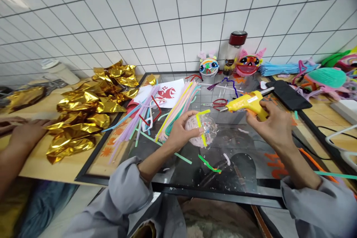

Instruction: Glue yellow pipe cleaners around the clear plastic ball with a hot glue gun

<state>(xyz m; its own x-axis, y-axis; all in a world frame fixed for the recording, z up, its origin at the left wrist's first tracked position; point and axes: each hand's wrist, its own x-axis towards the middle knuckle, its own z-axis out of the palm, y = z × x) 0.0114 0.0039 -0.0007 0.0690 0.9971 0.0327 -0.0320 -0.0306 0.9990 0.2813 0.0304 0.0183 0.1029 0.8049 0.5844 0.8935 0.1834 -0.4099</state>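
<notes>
My left hand (187, 129) grips a clear round ball (211, 129) with small coloured bits showing through it. A bent yellow pipe cleaner (199, 121) lies across the ball, and my left thumb presses by it. In my right hand (275, 124) is a yellow hot glue gun (242, 103), its nozzle pointing left toward the ball but apart from it. Behind the nozzle lie red-handled scissors (220, 104). A green piece of pipe cleaner (208, 164) rests on the dark glass surface below the ball.
Bundled pastel pipe cleaners (178, 111) and a white sheet with a red print (170, 93) lie left. Gold foil (83, 115) is heaped beside another person's hand (26, 134). A bottle (233, 54), decorated balls (209, 67) and a black phone (291, 95) stand or lie farther back.
</notes>
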